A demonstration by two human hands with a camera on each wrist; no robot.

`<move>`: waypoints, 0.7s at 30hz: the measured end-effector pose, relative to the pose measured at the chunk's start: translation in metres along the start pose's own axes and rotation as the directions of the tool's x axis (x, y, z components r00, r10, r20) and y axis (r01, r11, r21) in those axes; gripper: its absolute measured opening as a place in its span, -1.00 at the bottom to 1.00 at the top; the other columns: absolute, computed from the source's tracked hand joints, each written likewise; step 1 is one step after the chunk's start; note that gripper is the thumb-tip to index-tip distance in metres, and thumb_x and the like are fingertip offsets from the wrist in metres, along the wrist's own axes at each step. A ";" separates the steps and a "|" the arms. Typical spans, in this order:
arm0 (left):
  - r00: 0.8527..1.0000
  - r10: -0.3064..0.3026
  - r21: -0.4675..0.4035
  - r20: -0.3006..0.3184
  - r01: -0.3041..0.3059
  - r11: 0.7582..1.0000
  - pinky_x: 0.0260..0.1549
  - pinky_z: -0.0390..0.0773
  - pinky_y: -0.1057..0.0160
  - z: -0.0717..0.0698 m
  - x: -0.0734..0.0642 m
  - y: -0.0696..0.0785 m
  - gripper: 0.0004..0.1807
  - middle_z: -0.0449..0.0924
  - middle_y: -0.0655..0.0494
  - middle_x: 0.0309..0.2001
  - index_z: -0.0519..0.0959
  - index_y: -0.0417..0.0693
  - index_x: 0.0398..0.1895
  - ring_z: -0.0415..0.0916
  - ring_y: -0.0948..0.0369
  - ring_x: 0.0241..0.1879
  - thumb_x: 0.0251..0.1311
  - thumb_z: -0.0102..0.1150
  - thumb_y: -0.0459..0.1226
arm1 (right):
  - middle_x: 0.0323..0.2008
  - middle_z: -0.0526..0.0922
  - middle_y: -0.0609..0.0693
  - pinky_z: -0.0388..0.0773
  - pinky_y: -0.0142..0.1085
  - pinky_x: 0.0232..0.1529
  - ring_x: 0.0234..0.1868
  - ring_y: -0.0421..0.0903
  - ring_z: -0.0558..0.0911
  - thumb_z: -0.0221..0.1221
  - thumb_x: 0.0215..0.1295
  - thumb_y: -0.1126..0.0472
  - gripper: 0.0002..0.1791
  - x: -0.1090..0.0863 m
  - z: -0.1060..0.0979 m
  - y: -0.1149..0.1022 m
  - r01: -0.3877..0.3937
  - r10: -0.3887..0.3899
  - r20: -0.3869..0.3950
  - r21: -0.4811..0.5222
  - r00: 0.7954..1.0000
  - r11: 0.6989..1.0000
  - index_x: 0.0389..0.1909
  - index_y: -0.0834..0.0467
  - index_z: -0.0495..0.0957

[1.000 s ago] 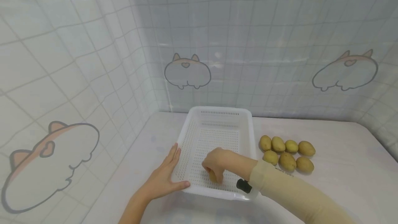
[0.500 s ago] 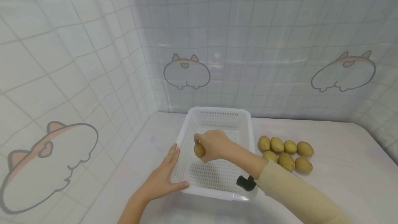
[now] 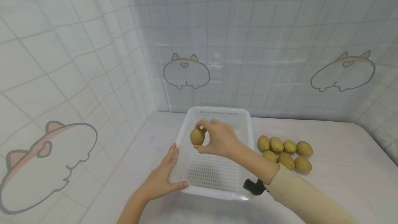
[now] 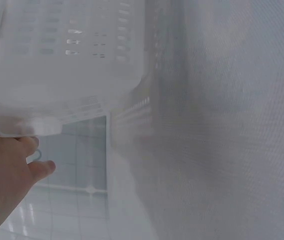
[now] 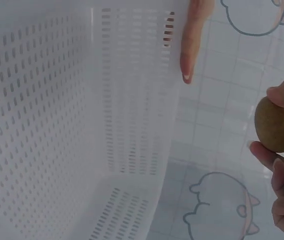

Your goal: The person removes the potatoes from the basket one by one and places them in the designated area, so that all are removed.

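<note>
In the head view, my right hand [image 3: 219, 139] pinches a small brownish-yellow potato [image 3: 197, 137] between thumb and fingers, above the white perforated plastic basket [image 3: 214, 193]. The right wrist view has the same potato [image 5: 277, 125], smooth and oval, with the fingertips curled around its ends. At the basket's near left corner rests my left hand [image 3: 158, 180], its fingers straight along the outside of the left rim and its thumb by the front rim. Part of this hand [image 4: 6, 180] also shows against the basket's outer wall [image 4: 61, 75] in the left wrist view.
Right of the basket, several potatoes [image 3: 285, 161] lie in two rows on the pale tabletop [image 3: 342, 168]. A tiled-pattern sheet [image 3: 264, 61] with cartoon animals stands behind and to the sides. A black device [image 3: 254, 186] sits at the right wrist.
My right hand has lifted the potato from the basket's floor, moving it up and slightly left in the head view. The left hand stays at the rim.
</note>
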State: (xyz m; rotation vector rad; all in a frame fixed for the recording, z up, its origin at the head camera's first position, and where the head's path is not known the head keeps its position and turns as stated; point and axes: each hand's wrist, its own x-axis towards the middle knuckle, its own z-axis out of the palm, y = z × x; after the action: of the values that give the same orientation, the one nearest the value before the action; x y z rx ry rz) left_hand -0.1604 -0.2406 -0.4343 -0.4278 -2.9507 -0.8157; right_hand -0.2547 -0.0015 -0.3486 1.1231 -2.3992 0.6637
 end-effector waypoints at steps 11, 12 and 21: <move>1.000 0.002 0.005 0.002 -0.002 1.000 0.18 0.25 -0.29 0.000 0.000 0.001 0.22 -0.36 0.02 0.55 -0.11 -0.17 0.52 -0.21 -0.05 0.47 -0.03 0.33 0.21 | -0.37 0.65 -0.11 0.44 -0.47 -0.50 -0.48 -0.20 0.49 0.52 -0.21 0.01 -0.42 -0.005 -0.016 0.011 0.137 -0.121 -0.265 0.043 0.957 0.990 -0.09 0.05 0.55; 1.000 0.002 0.005 0.003 -0.002 1.000 0.18 0.25 -0.29 0.000 0.000 0.001 0.22 -0.36 0.03 0.55 -0.11 -0.17 0.52 -0.21 -0.05 0.47 -0.03 0.33 0.21 | -0.37 0.65 -0.11 0.45 -0.47 -0.50 -0.48 -0.19 0.50 0.52 -0.21 0.02 -0.42 -0.005 -0.018 0.012 0.149 -0.130 -0.281 0.047 0.951 0.988 -0.09 0.06 0.56; 1.000 0.006 0.011 -0.005 -0.006 1.000 0.20 0.24 -0.27 -0.001 0.001 0.003 0.22 -0.32 -0.02 0.54 -0.08 -0.20 0.51 -0.20 -0.06 0.47 -0.05 0.36 0.19 | -0.34 0.65 -0.13 0.46 -0.43 -0.46 -0.43 -0.22 0.46 0.53 -0.25 0.07 -0.43 -0.009 -0.037 0.020 0.231 -0.187 -0.393 0.066 0.900 0.971 -0.12 0.09 0.60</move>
State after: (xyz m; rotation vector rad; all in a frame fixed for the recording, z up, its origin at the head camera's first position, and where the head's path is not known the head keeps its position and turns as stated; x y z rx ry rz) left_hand -0.1606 -0.2388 -0.4317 -0.4336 -2.9462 -0.7978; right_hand -0.2593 0.0364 -0.3290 1.1519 -1.9003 0.8629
